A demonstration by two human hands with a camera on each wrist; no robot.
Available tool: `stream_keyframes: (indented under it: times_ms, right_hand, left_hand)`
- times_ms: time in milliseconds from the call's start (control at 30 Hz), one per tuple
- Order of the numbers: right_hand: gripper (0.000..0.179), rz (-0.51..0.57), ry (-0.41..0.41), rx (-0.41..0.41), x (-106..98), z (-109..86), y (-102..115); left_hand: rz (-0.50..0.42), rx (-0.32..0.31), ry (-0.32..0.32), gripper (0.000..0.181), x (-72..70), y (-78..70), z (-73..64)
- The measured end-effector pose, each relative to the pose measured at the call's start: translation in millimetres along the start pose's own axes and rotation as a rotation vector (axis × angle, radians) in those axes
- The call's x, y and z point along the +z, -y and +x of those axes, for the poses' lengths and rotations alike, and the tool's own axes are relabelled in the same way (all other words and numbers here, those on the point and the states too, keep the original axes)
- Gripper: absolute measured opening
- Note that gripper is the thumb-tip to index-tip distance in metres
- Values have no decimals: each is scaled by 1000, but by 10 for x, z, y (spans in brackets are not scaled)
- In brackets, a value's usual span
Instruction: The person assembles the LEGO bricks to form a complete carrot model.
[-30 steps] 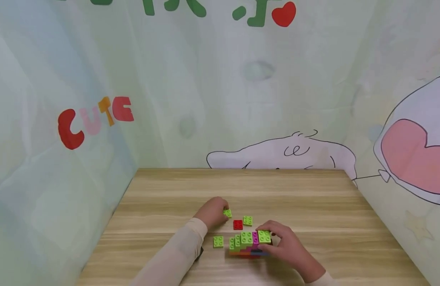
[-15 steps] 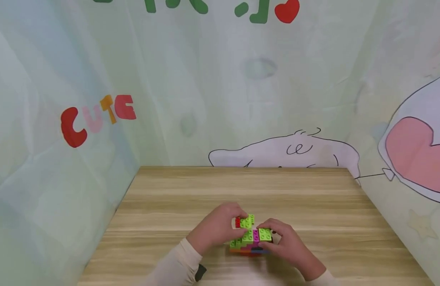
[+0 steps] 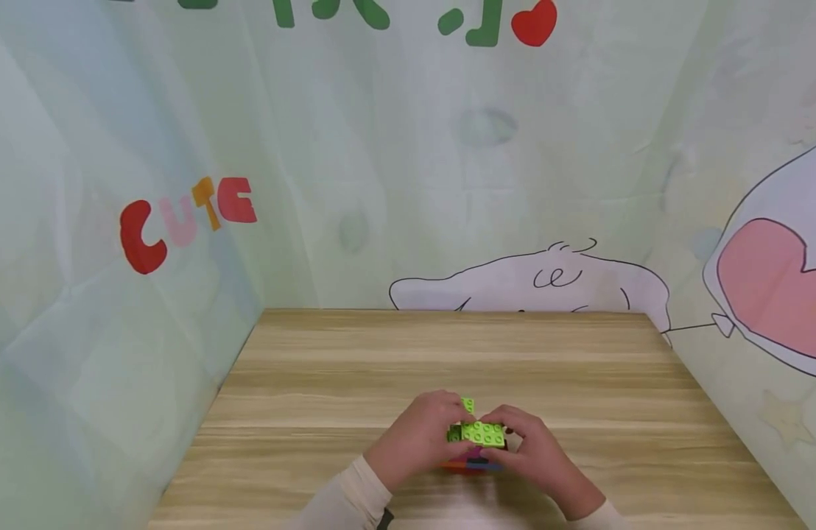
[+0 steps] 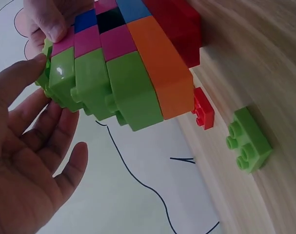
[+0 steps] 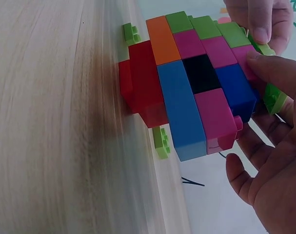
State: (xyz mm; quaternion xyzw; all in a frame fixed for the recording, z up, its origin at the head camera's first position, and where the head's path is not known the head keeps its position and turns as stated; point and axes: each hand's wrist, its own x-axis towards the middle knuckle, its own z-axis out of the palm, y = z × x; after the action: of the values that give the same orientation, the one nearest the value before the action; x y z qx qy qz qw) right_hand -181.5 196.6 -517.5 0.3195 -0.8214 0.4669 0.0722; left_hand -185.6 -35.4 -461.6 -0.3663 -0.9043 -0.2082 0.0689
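A built block of toy bricks [image 5: 187, 73] stands on the table, with red at its base, then orange, blue, black and magenta, and stepped light green bricks along one side. On its top, my left hand [image 3: 417, 440] pinches a light green brick [image 3: 473, 432] between thumb and fingers. Right beside that brick, my right hand [image 3: 539, 458] grips the top of the build and another light green brick [image 3: 493, 434]. In the right wrist view, the right thumb lies against a magenta brick [image 5: 244, 61]. My left hand covers part of the build in the head view.
Behind the build lie a loose red brick [image 4: 204, 109] and a loose light green brick [image 4: 247, 141]. Another green brick [image 5: 130, 33] lies past the orange end. The wooden table [image 3: 302, 390] meets a printed cloth backdrop [image 3: 342, 184] at its back edge.
My left hand has brought a light green brick from the table behind the build to the build's top, beside the other green brick. My right hand has stayed at the build.
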Motion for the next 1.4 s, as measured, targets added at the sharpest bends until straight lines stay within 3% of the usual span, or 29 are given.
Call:
stream_keyframes:
  times_ms: [233, 367, 533, 633, 700, 767, 867, 1000, 1133, 1267, 1400]
  right_hand:
    - [33, -7, -9, -11, -3, 13, 14]
    - [34, -14, -4, -28, 10, 12, 2]
    - [35, -22, -10, -47, -21, 14, 18]
    - [34, -30, -4, -32, -45, 0, 32]
    - [33, -33, -3, -19, -56, -14, 33]
    - [33, -37, -3, 1, -67, -28, 34]
    - [32, -36, 5, 37, -70, -50, 36]
    - [31, -26, 19, 61, -59, -67, 35]
    - [31, -20, 25, 61, -52, -65, 35]
    - [31, -26, 18, 63, -62, -60, 37]
    - [32, -33, 9, 59, -79, -63, 22]
  left_hand:
    - [58, 54, 28, 17, -34, -28, 53]
    - [3, 17, 44, 18, -17, -18, 55]
    - [-169, -105, 55, 25, 12, 63, 35]
    - [-296, -215, 52, 26, 10, 191, 71]
    - [-326, -281, 53, 28, 14, 307, 131]
    - [-321, -334, 74, 27, 38, 427, 210]
    - [-257, -398, 167, 29, 137, 587, 300]
    - [-173, -405, 270, 26, 341, 719, 340]
    - [-91, -397, 270, 18, 462, 746, 320]
    - [-122, -426, 241, 18, 377, 714, 275]
    - [-250, -421, 182, 16, 109, 579, 183]
